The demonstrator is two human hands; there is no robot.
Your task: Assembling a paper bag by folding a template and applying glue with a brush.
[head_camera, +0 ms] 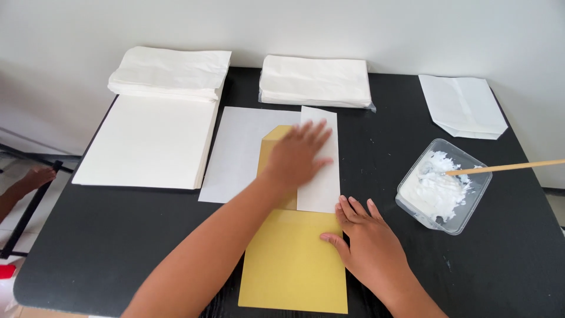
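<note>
On the black table [118,235], the flat yellow card sheet [294,265] lies near me in the middle, with a white paper strip [321,176] folded over its far right part. I press my left hand [297,156] flat, fingers spread wide, and my right hand [368,235] holds the sheet's right edge, fingers flat and close together. I think slow rubs from the middle out to the edges will stick it smooth.

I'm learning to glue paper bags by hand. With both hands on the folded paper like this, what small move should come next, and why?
Probably sweep the left hand down along the white paper strip to press it flat. That palm lies on the strip's upper part over the yellow sheet, the right hand steadies the lower edge, and the paste tub suggests a glued seam.
</note>
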